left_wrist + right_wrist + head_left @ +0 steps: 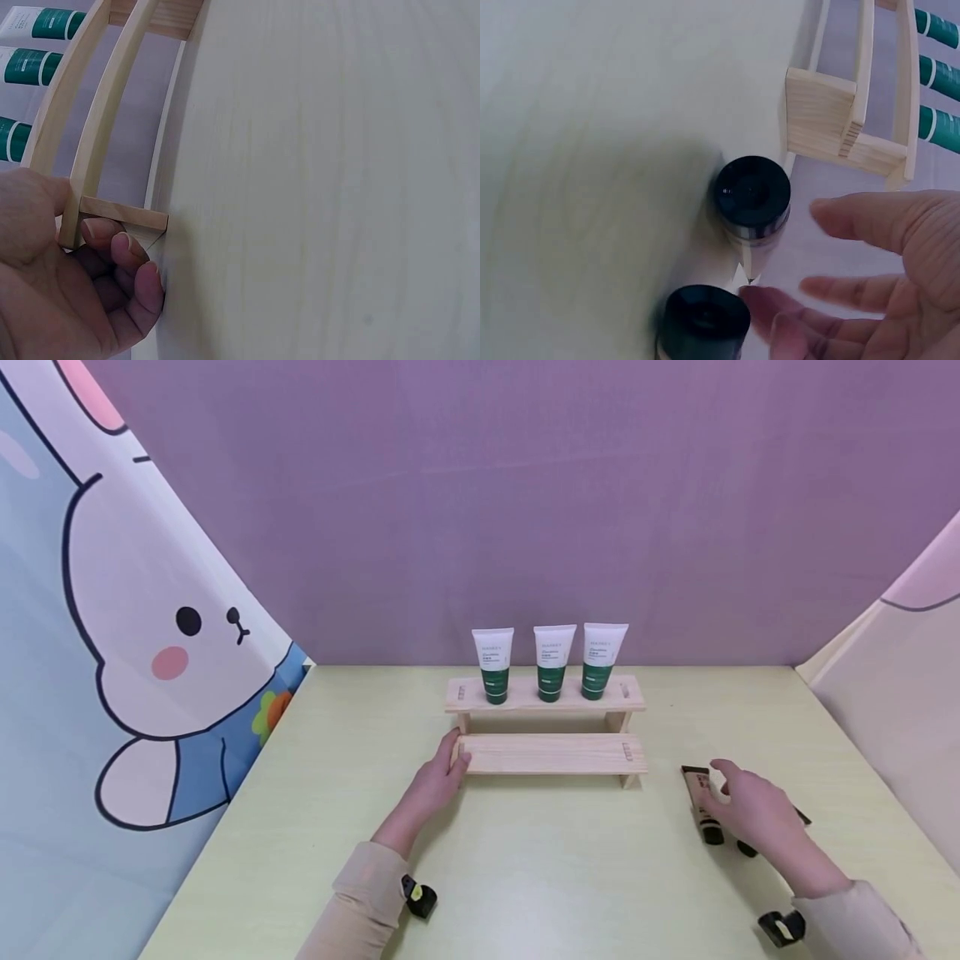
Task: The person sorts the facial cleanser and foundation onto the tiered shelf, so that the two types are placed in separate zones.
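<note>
Head view: my left hand point(438, 781) holds the left end of the lower step of the wooden rack point(551, 753), steadying it on the counter point(525, 877). Three green-and-white tubes point(550, 664) stand on the upper step. My right hand point(753, 810) hovers over two beige tubes with black caps point(703, 810), lying right of the rack.

Left wrist view: my fingers point(112, 244) curl around the rack's end post point(124, 212).

Right wrist view: my fingers point(870, 225) are spread and relaxed above the black caps point(751, 195), pinching nothing.

Step in hand, as I judge it: reaching for a beige tube. Next move calls for closing on one tube and lifting it clear.
</note>
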A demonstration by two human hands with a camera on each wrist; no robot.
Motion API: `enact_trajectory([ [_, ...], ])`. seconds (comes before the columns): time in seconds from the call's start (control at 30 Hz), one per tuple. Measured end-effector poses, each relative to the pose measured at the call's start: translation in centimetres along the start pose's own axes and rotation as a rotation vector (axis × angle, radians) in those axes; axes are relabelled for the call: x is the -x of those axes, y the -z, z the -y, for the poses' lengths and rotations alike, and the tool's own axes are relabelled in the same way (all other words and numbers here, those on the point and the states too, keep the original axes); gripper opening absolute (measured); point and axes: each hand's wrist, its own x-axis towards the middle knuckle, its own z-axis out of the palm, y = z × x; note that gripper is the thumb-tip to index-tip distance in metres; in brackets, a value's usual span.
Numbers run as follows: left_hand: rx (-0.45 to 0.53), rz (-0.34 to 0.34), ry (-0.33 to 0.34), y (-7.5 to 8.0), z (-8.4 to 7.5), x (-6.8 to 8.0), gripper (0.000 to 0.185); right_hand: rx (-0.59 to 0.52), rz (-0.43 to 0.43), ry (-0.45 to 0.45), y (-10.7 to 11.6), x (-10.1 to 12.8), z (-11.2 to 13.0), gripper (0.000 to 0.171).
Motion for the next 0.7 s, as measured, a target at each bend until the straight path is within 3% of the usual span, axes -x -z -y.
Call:
enact_trajectory([
  [0.17, 0.006, 0.004, 0.000, 0.0, 0.2, -0.1, 0.055, 0.030, 0.092, -0.058, -0.2, 0.3, 0.1, 0.065],
  [0.3, 0.011, 0.008, 0.000, -0.1, 0.4, -0.1, 0.055, 0.042, 0.107, -0.045, -0.6, 0.3, 0.2, 0.064],
  [0.47, 0.009, 0.006, 0.002, -0.1, 0.4, -0.2, 0.055, 0.031, 0.091, -0.014, -1.2, 0.2, 0.5, 0.018],
  [0.57, 0.010, 0.001, 0.003, 0.0, 0.2, -0.1, 0.055, 0.032, 0.082, -0.005, -1.3, 0.2, 0.8, 0.012],
  [0.7, 0.010, 0.002, 0.000, 0.0, 0.2, -0.1, 0.055, 0.029, 0.084, -0.010, -1.2, 0.4, 1.0, 0.032],
])
